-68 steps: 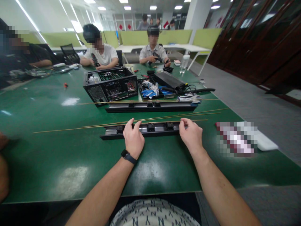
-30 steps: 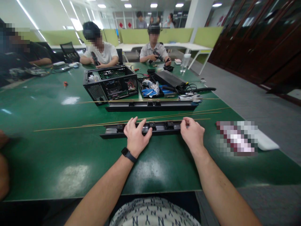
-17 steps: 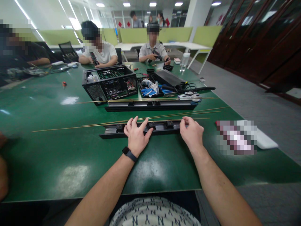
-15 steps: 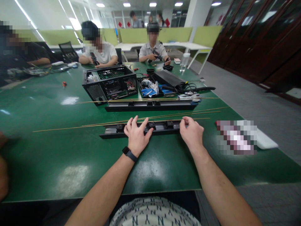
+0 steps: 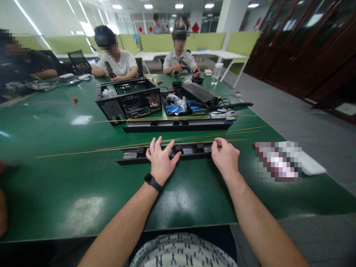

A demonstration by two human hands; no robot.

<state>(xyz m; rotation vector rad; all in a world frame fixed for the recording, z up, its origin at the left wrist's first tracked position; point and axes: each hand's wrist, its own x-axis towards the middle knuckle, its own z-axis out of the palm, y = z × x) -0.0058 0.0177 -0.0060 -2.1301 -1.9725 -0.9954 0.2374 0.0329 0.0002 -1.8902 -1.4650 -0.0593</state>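
My left hand lies over the near black rail with its fingers spread, the thumb by a small black block. Further black blocks sit in the rail's channel on both sides of this hand. At the rail's right end my right hand is closed in a pinch, thumb and forefinger together on a thin brass-coloured rod along the rail's back edge. The exact contact is partly hidden by the fingers. More thin rods lie behind the rail, sticking out past both ends.
A second black rail with rods lies farther back. Beyond it stand an open computer case and a tray with blue-and-white gloves. Blurred pink and white items lie right. Several people sit around the green table.
Both hands keep nearly the same place on the rail and rod. The whole view has shifted slightly left.
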